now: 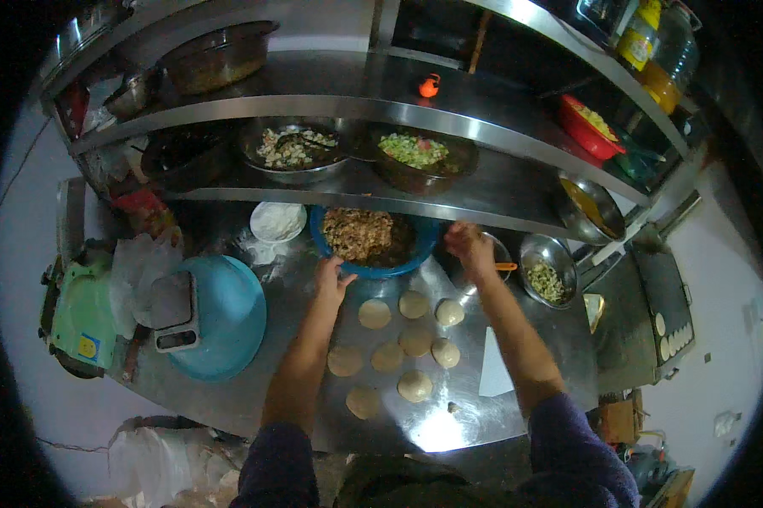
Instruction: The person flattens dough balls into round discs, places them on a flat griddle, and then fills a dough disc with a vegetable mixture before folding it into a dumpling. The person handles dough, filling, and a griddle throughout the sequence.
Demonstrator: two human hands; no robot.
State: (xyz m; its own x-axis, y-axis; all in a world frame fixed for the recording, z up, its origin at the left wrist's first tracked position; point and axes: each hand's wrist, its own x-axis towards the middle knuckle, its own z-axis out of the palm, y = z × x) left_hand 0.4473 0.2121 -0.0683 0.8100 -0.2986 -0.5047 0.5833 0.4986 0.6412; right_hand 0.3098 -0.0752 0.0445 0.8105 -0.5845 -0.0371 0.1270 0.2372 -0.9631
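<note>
My left hand (334,278) is at the lower left rim of a blue basin (381,273), its thumb and fingers at the edge. Brown minced filling (359,235) is heaped in the basin's left part. To the right of the basin, my right hand (470,246) is raised beside a metal bowl (497,244) with an orange handle (506,267); whether it grips anything is not clear. Several flat round dough pieces (414,386) lie on the steel worktop (292,394) between my forearms. A white scraper or sheet (496,368) lies under my right forearm.
At left are a white bowl of flour (278,222), a light blue round lid or tub (235,317) and a digital scale (177,317). A metal bowl of chopped vegetables (546,279) stands right. The steel shelf (356,198) above holds more bowls. A griddle (661,298) with dough pieces is far right.
</note>
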